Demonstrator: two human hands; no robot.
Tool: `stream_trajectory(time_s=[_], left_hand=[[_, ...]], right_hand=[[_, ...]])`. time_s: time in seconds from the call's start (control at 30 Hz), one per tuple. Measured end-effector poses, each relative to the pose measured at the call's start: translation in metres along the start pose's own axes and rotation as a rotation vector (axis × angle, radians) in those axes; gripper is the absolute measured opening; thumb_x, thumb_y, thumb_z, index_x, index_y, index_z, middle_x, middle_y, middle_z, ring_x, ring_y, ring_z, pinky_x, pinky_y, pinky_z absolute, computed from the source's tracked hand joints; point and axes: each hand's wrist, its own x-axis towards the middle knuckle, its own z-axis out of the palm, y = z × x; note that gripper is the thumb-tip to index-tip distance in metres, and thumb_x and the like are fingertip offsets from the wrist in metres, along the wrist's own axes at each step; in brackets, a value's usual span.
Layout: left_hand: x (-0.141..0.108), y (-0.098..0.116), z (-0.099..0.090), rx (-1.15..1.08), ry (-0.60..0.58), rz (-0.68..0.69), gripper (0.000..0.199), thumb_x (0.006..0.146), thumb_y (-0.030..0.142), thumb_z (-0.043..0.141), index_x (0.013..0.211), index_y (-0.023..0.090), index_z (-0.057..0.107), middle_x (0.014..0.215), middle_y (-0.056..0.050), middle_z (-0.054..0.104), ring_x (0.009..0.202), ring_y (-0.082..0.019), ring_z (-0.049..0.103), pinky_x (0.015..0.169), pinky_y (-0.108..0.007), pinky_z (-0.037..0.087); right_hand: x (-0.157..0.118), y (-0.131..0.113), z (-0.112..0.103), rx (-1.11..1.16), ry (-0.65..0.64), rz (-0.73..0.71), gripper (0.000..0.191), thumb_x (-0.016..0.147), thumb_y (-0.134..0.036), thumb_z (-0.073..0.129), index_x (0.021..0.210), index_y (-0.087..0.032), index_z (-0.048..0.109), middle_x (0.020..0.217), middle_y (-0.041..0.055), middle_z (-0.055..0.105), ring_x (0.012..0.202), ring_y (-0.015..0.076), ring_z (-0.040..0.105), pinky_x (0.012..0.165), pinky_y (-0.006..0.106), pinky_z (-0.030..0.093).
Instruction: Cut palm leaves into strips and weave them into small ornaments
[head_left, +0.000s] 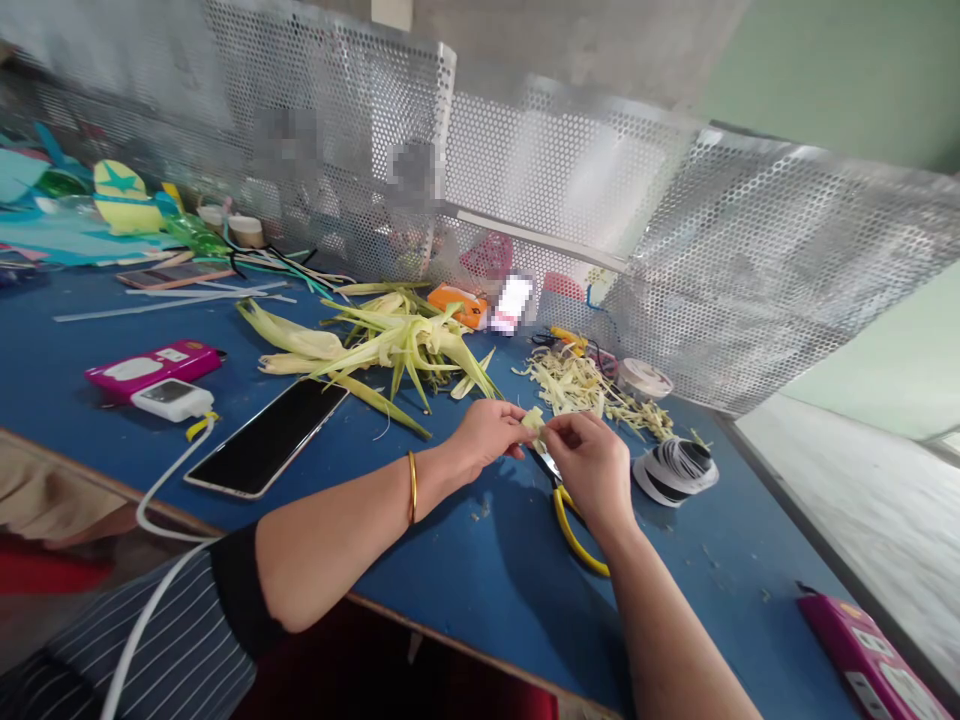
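Note:
A small pale-green piece of corn husk point(533, 418) is pinched between my two hands above the blue table point(480, 560). My left hand point(491, 437), with a gold bangle on its wrist, grips it from the left. From the right, the bent fingers of my right hand point(592, 465) close on the same piece. Yellow-handled scissors point(566, 530) lie beneath my hands, partly hidden by the right one. Beyond my left hand sits a pile of corn husks point(405, 340). Shredded husk strips point(570, 382) are heaped behind my right hand.
A spool of black-and-white thread point(675, 472) stands right of my right hand. A tablet-like dark-screened phone point(266, 440), a purple power strip point(161, 370) and a white cable point(169, 480) lie left. Another purple power strip point(870, 650) sits front right. Perforated metal panels point(540, 160) line the back.

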Motion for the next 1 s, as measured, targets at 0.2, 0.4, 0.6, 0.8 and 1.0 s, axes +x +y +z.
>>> stream_trajectory(time_s=[0.2, 0.4, 0.6, 0.8, 1.0], left_hand=[[0.0026, 0.0012, -0.004, -0.081, -0.023, -0.096, 0.004, 0.074, 0.005, 0.068, 0.075, 0.009, 0.07, 0.06, 0.0, 0.064, 0.045, -0.004, 0.05, 0.054, -0.02, 0.044], [0.0004, 0.0017, -0.0021, -0.096, -0.032, -0.063, 0.008, 0.073, 0.003, 0.066, 0.073, 0.01, 0.069, 0.058, 0.001, 0.063, 0.046, -0.006, 0.052, 0.052, -0.02, 0.043], [0.0021, 0.0004, -0.0025, -0.095, -0.037, -0.057, 0.009, 0.071, 0.002, 0.067, 0.071, 0.011, 0.069, 0.059, 0.0, 0.063, 0.047, -0.006, 0.052, 0.053, -0.02, 0.043], [0.0016, 0.0017, -0.003, -0.078, -0.058, -0.046, 0.009, 0.073, 0.002, 0.066, 0.072, 0.01, 0.066, 0.06, 0.001, 0.063, 0.049, -0.006, 0.054, 0.054, -0.019, 0.045], [0.0019, -0.001, -0.0018, 0.01, -0.044, 0.004, 0.034, 0.071, 0.001, 0.069, 0.102, 0.011, 0.06, 0.053, 0.007, 0.059, 0.041, -0.008, 0.052, 0.048, -0.02, 0.042]], right_hand=[[0.0009, -0.0005, -0.0019, 0.048, -0.009, -0.06, 0.014, 0.081, -0.02, 0.058, 0.07, -0.019, 0.067, 0.07, -0.0001, 0.061, 0.061, 0.0133, 0.055, 0.061, 0.025, 0.043], [0.0017, 0.0019, -0.0014, 0.088, 0.0, -0.066, 0.019, 0.084, -0.023, 0.057, 0.086, -0.02, 0.075, 0.076, 0.0018, 0.062, 0.065, 0.0145, 0.058, 0.063, 0.026, 0.045], [0.0009, 0.0011, 0.0003, 0.111, -0.012, -0.059, 0.018, 0.083, -0.024, 0.058, 0.082, -0.02, 0.076, 0.075, 0.0019, 0.061, 0.065, 0.0145, 0.057, 0.063, 0.027, 0.045], [-0.0003, 0.0016, 0.0028, 0.164, 0.016, 0.023, 0.021, 0.082, -0.027, 0.058, 0.084, -0.019, 0.077, 0.072, 0.0019, 0.061, 0.063, 0.0148, 0.054, 0.061, 0.027, 0.043], [0.0022, 0.0033, -0.0002, 0.166, -0.078, 0.062, 0.022, 0.079, -0.029, 0.057, 0.08, -0.019, 0.076, 0.07, 0.0017, 0.062, 0.061, 0.0151, 0.055, 0.06, 0.028, 0.041]])
